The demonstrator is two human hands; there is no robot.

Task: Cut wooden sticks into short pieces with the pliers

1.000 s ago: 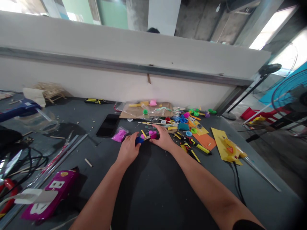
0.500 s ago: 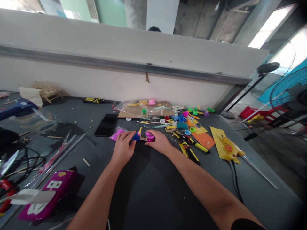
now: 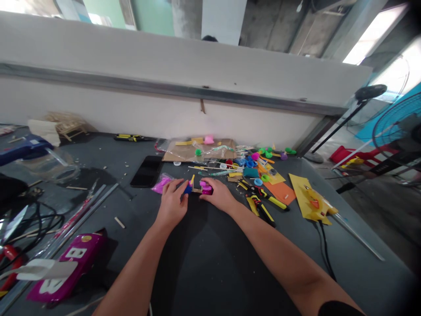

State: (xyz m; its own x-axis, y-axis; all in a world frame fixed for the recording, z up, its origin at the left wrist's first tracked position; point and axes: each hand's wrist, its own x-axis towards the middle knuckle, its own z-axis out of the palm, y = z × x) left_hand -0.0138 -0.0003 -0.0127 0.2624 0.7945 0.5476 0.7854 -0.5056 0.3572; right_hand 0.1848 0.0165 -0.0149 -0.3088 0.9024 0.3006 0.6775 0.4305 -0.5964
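Just ahead of me on the dark table is a small colourful piece of work. At its left end sits a blue lump (image 3: 188,189) with a thin yellow tip (image 3: 192,179) standing up from it. My left hand (image 3: 171,202) is closed around the blue lump, the fingers partly hiding it. A pale wooden strip (image 3: 196,190) runs from there to a pink-purple lump (image 3: 206,188), which my right hand (image 3: 219,195) pinches from the right. Behind my left fingers lies a clear bag with magenta stuff (image 3: 161,186).
A black phone (image 3: 146,171) lies left of the bag. Pliers (image 3: 261,206), coloured caps and paper scraps crowd the right. A yellow glue gun (image 3: 317,204) rests on yellow paper. Cardboard (image 3: 177,153) lies at the back; a magenta power strip (image 3: 74,265) is front left.
The view has shifted very slightly. My left hand has edged a little toward the right hand, covering more of the blue lump; the right hand keeps its grip.
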